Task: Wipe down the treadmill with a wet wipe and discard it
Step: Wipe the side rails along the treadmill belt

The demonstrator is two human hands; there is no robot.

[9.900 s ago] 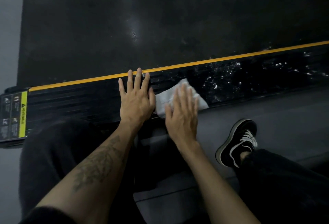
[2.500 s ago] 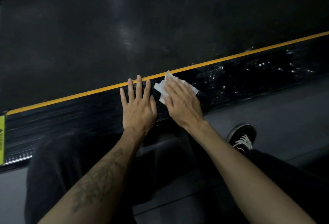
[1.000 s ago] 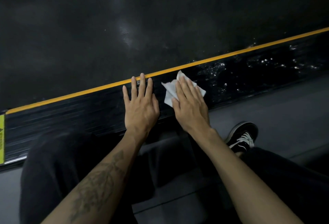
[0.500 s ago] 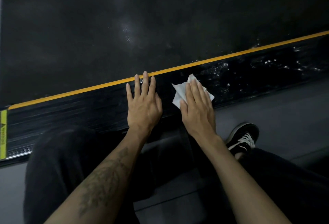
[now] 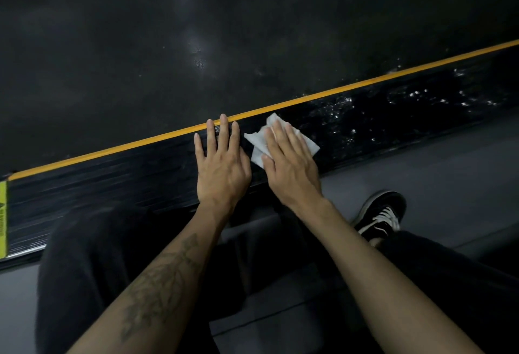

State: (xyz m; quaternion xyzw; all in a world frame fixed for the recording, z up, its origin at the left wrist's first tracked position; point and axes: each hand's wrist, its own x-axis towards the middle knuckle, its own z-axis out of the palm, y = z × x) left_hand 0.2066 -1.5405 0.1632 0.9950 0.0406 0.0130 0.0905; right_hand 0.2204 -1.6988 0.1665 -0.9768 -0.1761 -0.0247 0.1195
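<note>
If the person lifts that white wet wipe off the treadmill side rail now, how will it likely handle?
Probably limp: the wet wipe lies creased and flattened under the right hand. Likely very light, being a thin sheet. It may cling slightly to the side rail, which shows wet glints nearby.

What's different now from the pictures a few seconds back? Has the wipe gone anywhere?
The right hand has slid the wet wipe a little to the right along the black side rail, nearer the white specks, opening a gap from the left hand. Nothing was picked up or let go. The left hand stays flat on the rail by the yellow stripe, and the right hand's fingers stay flat on the wipe.
</note>
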